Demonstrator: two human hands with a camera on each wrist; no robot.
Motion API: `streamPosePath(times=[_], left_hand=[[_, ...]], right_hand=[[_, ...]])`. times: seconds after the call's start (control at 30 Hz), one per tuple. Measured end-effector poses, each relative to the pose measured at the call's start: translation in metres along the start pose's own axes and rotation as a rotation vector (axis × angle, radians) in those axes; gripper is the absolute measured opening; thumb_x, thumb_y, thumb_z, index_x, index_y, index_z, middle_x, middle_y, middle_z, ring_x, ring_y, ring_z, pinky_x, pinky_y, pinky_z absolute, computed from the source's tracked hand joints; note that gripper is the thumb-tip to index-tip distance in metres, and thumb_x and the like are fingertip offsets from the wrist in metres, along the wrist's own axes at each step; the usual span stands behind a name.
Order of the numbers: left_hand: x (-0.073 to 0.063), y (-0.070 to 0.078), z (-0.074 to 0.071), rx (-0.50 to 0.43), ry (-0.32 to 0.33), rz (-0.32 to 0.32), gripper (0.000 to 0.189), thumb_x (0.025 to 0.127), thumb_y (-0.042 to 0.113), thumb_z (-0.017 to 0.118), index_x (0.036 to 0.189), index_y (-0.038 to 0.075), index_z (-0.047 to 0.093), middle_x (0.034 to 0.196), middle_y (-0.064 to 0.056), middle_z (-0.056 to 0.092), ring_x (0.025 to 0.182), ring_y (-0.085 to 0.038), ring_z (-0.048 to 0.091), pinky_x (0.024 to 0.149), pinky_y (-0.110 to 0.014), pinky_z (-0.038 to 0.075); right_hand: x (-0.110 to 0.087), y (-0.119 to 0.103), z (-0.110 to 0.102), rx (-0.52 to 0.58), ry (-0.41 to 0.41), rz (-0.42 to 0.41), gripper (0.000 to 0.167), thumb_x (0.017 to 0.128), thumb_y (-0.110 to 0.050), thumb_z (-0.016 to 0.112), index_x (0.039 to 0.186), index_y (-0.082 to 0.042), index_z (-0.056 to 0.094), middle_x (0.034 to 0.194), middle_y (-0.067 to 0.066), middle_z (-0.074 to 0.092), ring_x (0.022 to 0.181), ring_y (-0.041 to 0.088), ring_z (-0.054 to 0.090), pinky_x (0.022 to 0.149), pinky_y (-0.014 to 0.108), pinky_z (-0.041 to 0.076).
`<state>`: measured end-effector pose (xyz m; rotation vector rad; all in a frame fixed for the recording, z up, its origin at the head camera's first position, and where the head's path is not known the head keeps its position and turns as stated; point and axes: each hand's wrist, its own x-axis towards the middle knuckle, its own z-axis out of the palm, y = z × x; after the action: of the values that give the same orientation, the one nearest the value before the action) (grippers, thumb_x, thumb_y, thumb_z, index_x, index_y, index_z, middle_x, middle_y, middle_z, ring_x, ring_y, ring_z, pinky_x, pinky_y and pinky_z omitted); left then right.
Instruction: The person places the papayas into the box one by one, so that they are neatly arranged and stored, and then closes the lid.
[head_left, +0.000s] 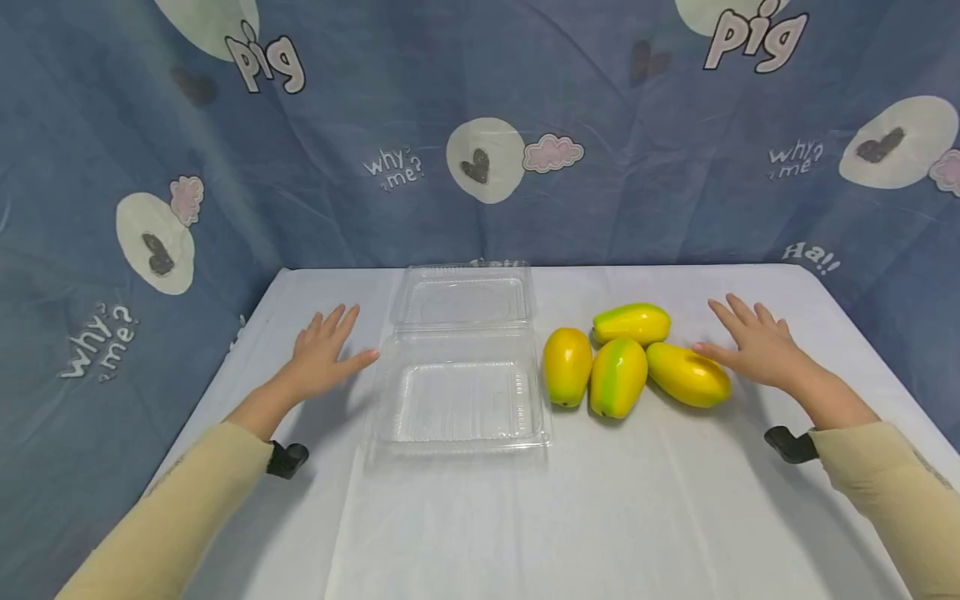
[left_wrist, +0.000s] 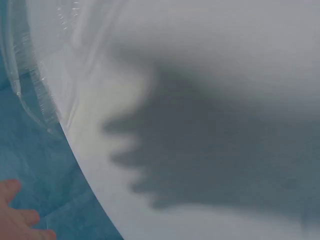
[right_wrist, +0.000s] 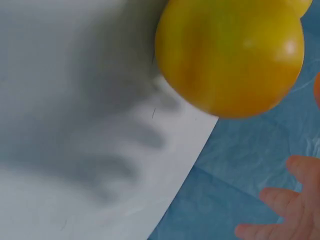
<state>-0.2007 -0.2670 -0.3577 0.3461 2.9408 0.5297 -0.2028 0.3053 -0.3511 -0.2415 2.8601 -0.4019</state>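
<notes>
In the head view, my left hand point(head_left: 321, 358) is spread over the table, just left of a clear plastic clamshell box point(head_left: 461, 444) that lies with its lid folded back. Its thumb points at the box's side, and nothing is in the hand. My right hand point(head_left: 757, 346) is likewise spread and holds nothing, its thumb overlapping the rightmost yellow mango-like fruit point(head_left: 688, 377). Beside that fruit sit a green-striped one point(head_left: 618, 379), another at the back point(head_left: 632, 323) and a yellow one point(head_left: 567, 367) nearest the box. In the right wrist view, a large yellow fruit point(right_wrist: 230, 55) shows near the fingers point(right_wrist: 280, 200).
A white cloth covers the table point(head_left: 600, 517). Behind and beside it hangs a blue printed curtain point(head_left: 480, 225). Dark straps point(head_left: 288, 459) sit at both wrists, by the beige sleeves point(head_left: 180, 500).
</notes>
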Motion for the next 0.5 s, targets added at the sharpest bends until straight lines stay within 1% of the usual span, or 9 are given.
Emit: streamPosePath(times=[0.07, 0.13, 0.27, 0.37, 0.5], left_hand=[[-0.003, -0.002, 0.004, -0.046, 0.003, 0.025, 0.086, 0.089, 0.053, 0.046, 0.148, 0.007, 0.003, 0.150, -0.025, 0.001, 0.133, -0.050, -0.006, 0.101, -0.067, 0.000], [-0.005, -0.003, 0.006, -0.113, -0.008, 0.037, 0.085, 0.089, 0.050, 0.049, 0.148, 0.009, 0.002, 0.151, -0.023, 0.000, 0.135, -0.047, -0.004, 0.101, -0.067, 0.003], [-0.008, -0.004, 0.011, -0.260, -0.053, 0.042, 0.084, 0.090, 0.046, 0.050, 0.148, 0.013, -0.002, 0.151, -0.021, 0.000, 0.136, -0.044, 0.001, 0.101, -0.066, 0.010], [-0.008, -0.003, 0.013, -0.367, -0.076, 0.045, 0.084, 0.091, 0.042, 0.051, 0.148, 0.012, -0.004, 0.151, -0.022, 0.003, 0.135, -0.045, 0.011, 0.102, -0.064, 0.017], [-0.005, -0.005, 0.016, -0.549, -0.095, 0.015, 0.081, 0.094, 0.037, 0.048, 0.147, 0.013, -0.007, 0.151, -0.021, 0.006, 0.131, -0.044, 0.025, 0.101, -0.058, 0.027]], right_hand=[[-0.003, -0.002, 0.002, 0.000, 0.002, -0.009, 0.094, 0.085, -0.062, 0.045, 0.146, -0.002, 0.007, 0.145, 0.034, -0.001, 0.125, 0.062, -0.002, 0.094, 0.073, -0.002], [-0.005, -0.004, 0.004, 0.000, 0.006, -0.017, 0.093, 0.085, -0.061, 0.046, 0.146, -0.002, 0.007, 0.145, 0.034, 0.000, 0.125, 0.062, 0.000, 0.095, 0.073, -0.001], [-0.012, -0.007, 0.008, 0.017, 0.015, -0.037, 0.092, 0.086, -0.059, 0.048, 0.146, -0.002, 0.008, 0.146, 0.033, 0.001, 0.124, 0.061, 0.003, 0.096, 0.072, 0.002], [-0.017, -0.009, 0.011, 0.051, 0.020, -0.057, 0.091, 0.086, -0.056, 0.050, 0.146, -0.002, 0.008, 0.146, 0.032, 0.001, 0.126, 0.059, 0.005, 0.096, 0.071, 0.006], [-0.022, -0.015, 0.014, 0.112, 0.020, -0.082, 0.089, 0.087, -0.052, 0.053, 0.146, -0.002, 0.008, 0.147, 0.031, 0.003, 0.128, 0.055, 0.008, 0.095, 0.072, 0.012]])
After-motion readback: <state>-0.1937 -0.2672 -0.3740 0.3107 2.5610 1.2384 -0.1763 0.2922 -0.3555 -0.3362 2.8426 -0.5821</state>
